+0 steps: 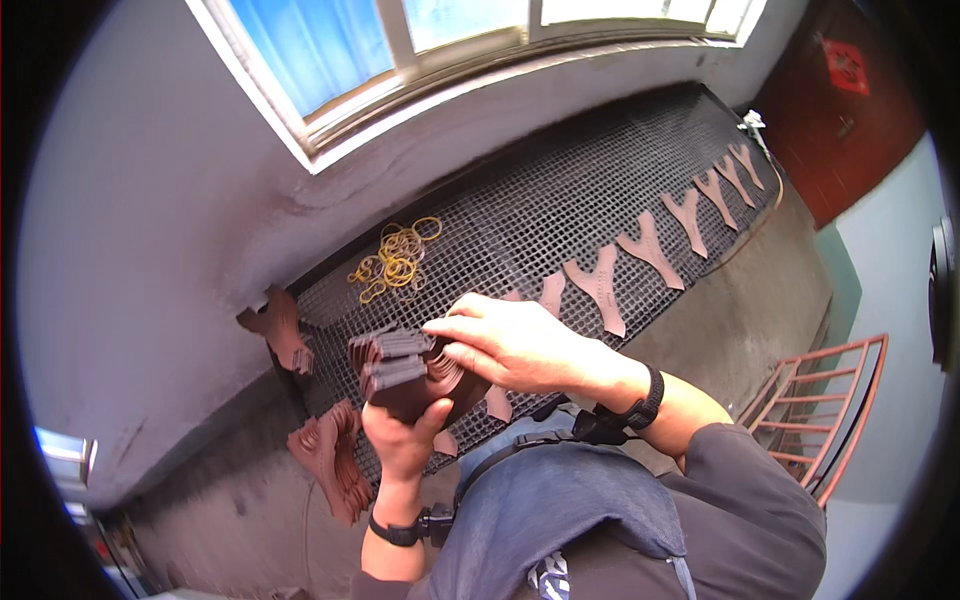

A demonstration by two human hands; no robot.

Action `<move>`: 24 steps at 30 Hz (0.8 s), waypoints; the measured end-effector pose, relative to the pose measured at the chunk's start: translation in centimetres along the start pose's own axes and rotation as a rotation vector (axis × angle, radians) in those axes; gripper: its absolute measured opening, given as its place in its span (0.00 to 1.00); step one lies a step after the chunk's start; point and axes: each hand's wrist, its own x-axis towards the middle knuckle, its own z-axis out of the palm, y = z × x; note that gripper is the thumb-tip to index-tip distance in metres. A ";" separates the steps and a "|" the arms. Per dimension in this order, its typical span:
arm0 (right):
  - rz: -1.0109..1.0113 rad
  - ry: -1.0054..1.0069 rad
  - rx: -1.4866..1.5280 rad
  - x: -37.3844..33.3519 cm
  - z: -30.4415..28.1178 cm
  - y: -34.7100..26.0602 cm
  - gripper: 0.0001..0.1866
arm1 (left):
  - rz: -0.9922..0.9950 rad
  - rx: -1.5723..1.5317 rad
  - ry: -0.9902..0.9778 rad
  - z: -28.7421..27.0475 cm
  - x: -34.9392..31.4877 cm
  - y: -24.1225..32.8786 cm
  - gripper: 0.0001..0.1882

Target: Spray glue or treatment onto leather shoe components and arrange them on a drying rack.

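Stack [403, 392] of brown Y-shaped pieces is being held in both hands above the table [560, 190], over its near edge toward the left end. The left hand [405, 440] is clamping it from below, thumb lying along the near side while the other fingers are mostly hiding behind the layers. The right hand [525, 345] is bending its fingers over the upper part, pinching the layers around the fork. Squaring up or sorting the layers is apparently the step in hand; the next move is probably calling for a firm left grip and even ends, perhaps before banding.

Beyond the hands, similar pieces [652, 250] are lying in a row along the near edge toward the right end. Yellow bands [400, 270] are sitting in a heap near the wall-side edge. One pile [283, 325] is resting at the wall-side left corner; another pile [330, 455] is hanging by the near left corner.
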 end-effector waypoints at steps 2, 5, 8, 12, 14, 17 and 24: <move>0.000 -0.017 -0.042 -0.6 -1.3 -1.0 0.20 | 0.116 0.197 -0.031 -0.6 0.1 0.5 0.32; 0.005 0.170 -0.114 -0.4 -0.6 -2.8 0.20 | 0.194 0.320 -0.001 -0.9 -0.4 1.2 0.37; -0.022 0.302 0.064 0.0 -0.2 -2.7 0.15 | 0.492 0.784 -0.335 -1.5 -0.1 2.0 0.40; -0.052 0.079 0.524 -1.3 -0.5 -1.7 0.20 | 0.046 -0.241 -0.442 -0.7 -1.1 2.9 0.24; -0.093 -0.050 0.681 -2.6 -0.1 -2.4 0.29 | -0.010 -0.275 -0.484 -0.2 -1.3 3.4 0.24; -0.209 0.075 0.856 -3.8 0.8 -2.7 0.40 | -0.033 -0.224 -0.527 0.4 -0.9 3.6 0.24; -0.262 0.220 0.939 -4.5 1.4 -2.7 0.46 | -0.049 -0.161 -0.537 3.3 -0.1 2.8 0.24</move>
